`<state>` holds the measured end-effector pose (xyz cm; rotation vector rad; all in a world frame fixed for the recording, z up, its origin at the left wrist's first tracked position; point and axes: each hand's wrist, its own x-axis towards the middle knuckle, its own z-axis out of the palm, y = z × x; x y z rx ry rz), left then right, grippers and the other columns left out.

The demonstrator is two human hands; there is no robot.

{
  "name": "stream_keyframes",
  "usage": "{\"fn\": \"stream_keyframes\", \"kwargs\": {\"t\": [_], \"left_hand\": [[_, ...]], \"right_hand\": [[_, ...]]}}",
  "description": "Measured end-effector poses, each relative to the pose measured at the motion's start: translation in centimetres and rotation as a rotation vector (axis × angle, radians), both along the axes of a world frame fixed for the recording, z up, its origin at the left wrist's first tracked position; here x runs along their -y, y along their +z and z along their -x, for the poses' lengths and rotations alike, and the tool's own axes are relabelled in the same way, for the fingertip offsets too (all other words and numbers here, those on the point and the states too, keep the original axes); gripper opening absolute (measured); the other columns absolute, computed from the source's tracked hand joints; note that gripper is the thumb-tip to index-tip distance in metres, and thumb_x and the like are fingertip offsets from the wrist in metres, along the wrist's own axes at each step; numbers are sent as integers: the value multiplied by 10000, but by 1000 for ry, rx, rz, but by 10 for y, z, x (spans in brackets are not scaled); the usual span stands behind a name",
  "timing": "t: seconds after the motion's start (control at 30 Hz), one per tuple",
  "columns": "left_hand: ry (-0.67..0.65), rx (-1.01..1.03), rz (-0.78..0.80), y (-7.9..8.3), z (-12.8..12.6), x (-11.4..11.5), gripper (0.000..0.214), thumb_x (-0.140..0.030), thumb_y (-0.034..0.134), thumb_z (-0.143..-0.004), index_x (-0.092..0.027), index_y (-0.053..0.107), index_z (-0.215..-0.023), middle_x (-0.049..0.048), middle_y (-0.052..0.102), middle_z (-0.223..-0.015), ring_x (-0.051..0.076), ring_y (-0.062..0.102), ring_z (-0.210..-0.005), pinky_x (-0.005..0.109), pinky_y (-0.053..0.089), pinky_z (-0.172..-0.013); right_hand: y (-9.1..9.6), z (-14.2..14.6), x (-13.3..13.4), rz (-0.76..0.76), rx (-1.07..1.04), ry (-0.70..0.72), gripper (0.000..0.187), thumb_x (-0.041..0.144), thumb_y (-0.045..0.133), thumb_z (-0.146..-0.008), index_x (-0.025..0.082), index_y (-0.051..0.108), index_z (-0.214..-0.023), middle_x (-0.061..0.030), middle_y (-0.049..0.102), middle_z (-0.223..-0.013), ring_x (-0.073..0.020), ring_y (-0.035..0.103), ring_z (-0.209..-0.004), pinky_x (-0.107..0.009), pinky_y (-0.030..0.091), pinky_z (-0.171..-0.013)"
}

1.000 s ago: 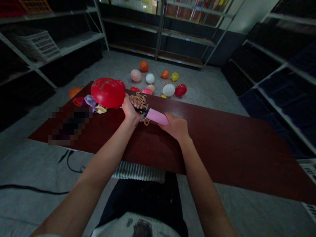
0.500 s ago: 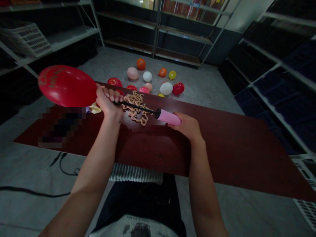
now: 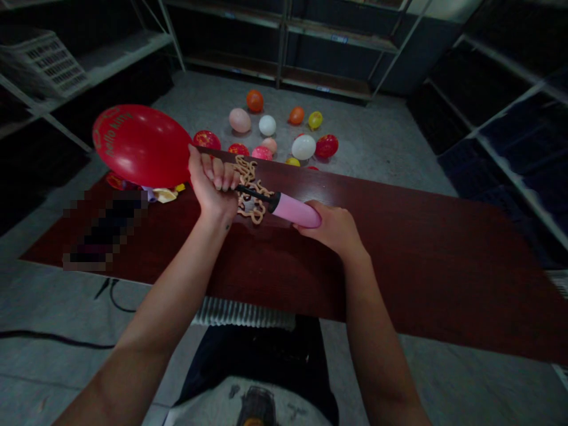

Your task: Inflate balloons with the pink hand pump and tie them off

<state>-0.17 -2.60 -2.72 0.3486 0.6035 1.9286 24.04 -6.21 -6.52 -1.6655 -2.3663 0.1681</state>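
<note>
My left hand [image 3: 215, 180] is closed around the black end of a hand balloon pump and the neck of a red balloon. The inflated balloon [image 3: 144, 145], printed with "hello kitty", sticks out to the left; its neck is hidden in my fingers. My right hand [image 3: 332, 228] is wrapped round the pink barrel of the balloon pump [image 3: 293, 211]. A short stretch of black rod shows between barrel and left hand. Beneath it on the dark red table [image 3: 284, 278] lies a tangle of thin beige, wavy strands [image 3: 255, 214], partly covered by the pump.
Uninflated balloons [image 3: 164, 194] lie on the table's left, near a pixelated dark object [image 3: 106, 231]. Several inflated balloons, including a white one [image 3: 304, 147], rest on the floor beyond the table. Shelving [image 3: 328, 89] stands behind and at both sides. A black cable [image 3: 57, 338] lies on the floor.
My left hand and the red balloon have moved right, toward the pump's barrel. Less of the black rod shows now. The right hand stays nearly in place, and the view has tilted down slightly.
</note>
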Motion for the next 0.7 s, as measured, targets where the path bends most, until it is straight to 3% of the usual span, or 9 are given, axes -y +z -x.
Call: {"fn": "stream_keyframes", "kwargs": {"t": [0.17,0.3,0.4,0.53,0.7], "left_hand": [[-37,-22,35,-6,-27,-3,640,-479,473,-1060,-189,249,-535,-57,199,-415,79,191,-344,227,233,-382],[-67,14,14,-12,-34,-8,634,-411,385,-1095,-187,254,-516,-56,192,-417,80,189,-339,229,221,-379],[-33,45,29,-16,-27,-12,615,-369,360,-1101,-187,255,-523,-60,188,-419,77,197,-336,230,213,-381],[41,45,50,-24,-8,-19,584,-395,471,-1060,-199,257,-553,-66,208,-431,74,232,-342,240,224,-390],[141,77,55,-24,18,-22,537,-322,448,-1052,-208,251,-565,-65,229,-426,77,228,-341,250,237,-391]], "right_hand": [[-5,18,1,-159,6,-36,472,544,673,-829,250,680,-1198,-84,778,-1052,-269,718,-857,-338,456,-681],[-13,25,-4,-185,8,-60,461,540,656,-831,237,684,-1177,-90,776,-1060,-266,716,-867,-328,442,-659],[-16,31,-8,-183,-10,-56,453,537,655,-831,237,687,-1168,-85,778,-1062,-258,714,-895,-319,440,-662],[-16,36,-10,-219,-9,-17,426,524,625,-858,221,690,-1150,-94,775,-1051,-246,704,-904,-310,437,-671],[-17,22,-10,-265,63,-21,414,512,612,-880,228,679,-1174,-102,762,-1076,-247,683,-906,-317,431,-696]]}}
